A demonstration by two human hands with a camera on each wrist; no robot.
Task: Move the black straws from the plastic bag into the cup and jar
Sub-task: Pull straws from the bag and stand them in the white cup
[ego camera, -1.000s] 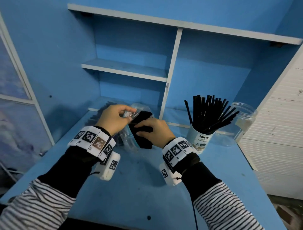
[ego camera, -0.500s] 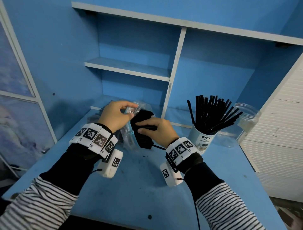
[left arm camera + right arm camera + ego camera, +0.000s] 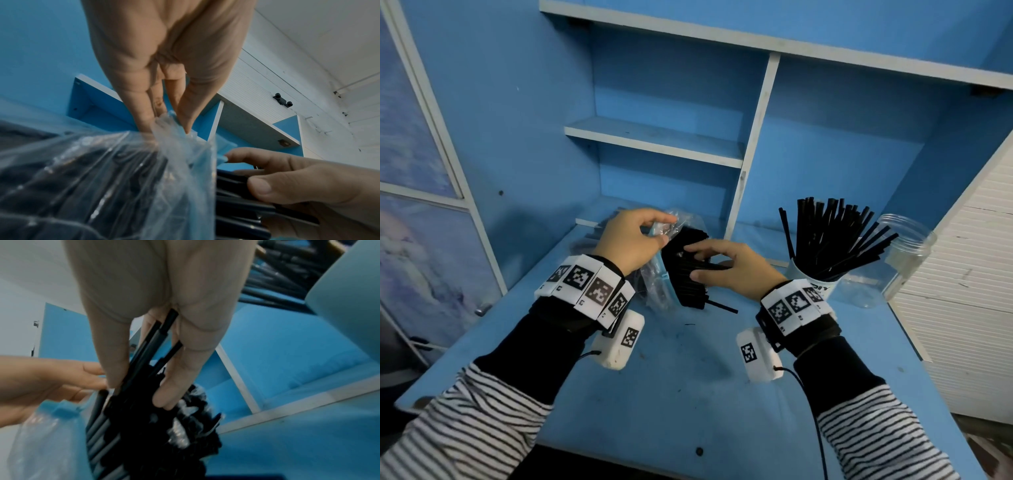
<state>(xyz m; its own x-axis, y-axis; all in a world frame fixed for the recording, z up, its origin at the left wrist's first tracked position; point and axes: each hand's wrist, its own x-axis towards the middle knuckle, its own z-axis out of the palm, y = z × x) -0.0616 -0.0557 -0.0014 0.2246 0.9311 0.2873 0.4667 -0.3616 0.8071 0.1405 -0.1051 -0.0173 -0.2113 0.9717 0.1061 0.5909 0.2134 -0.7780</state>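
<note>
Our left hand (image 3: 631,240) pinches the bag (image 3: 654,291) mouth wide so our right hand (image 3: 732,270) can clasp straws (image 3: 688,274), mid-frame

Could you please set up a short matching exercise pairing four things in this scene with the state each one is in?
Things:
1. plastic bag
2. white cup
3. clear jar
4. bundle of straws

States:
A. holds no straws
B. gripped by the right hand
C. pinched at its top by the left hand
D. stuffed with upright straws

Pairs: 1-C, 2-D, 3-A, 4-B
</note>
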